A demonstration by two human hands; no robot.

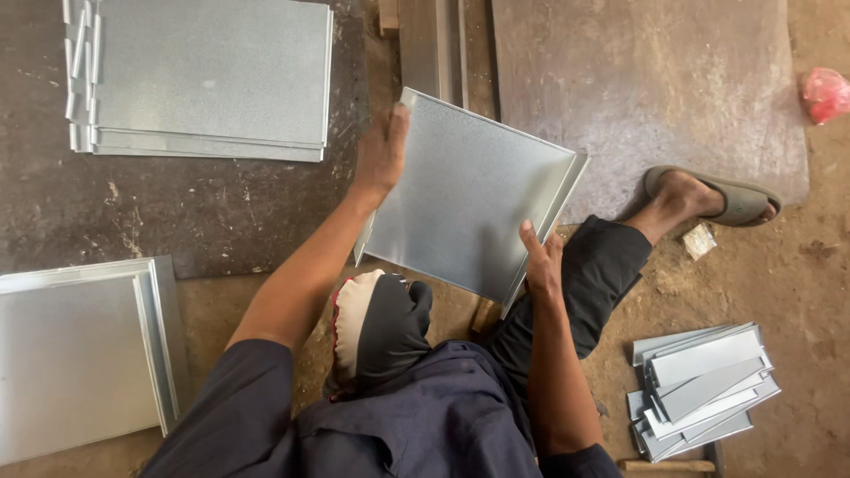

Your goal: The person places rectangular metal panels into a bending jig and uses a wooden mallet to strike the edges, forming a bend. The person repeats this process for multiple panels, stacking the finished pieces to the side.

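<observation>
From my feed I look straight down on a person seated on the dirt floor (797,265). Both hands hold one square sheet of dull grey galvanised metal with folded edges (465,199), tilted and lifted in front of the body, above the knees. The left hand (382,150) has its grip clamped on the sheet's upper left edge, fingers behind and thumb along the rim. The right hand (540,258) has its grip clamped on the lower right edge, thumb pressed on the face.

A black glove with a pale cuff (382,323) lies on the lap, just below the sheet. A stack of similar flat grey sheets (208,75) sits at upper left on a dark worn mat (221,212), another stack (80,354) at far left. A pile of narrow grey metal strips (699,389) lies at lower right. A foot in an olive sandal (717,196) rests beside a brown board (646,80). A pink crumpled bag (826,93) lies at the right edge.
</observation>
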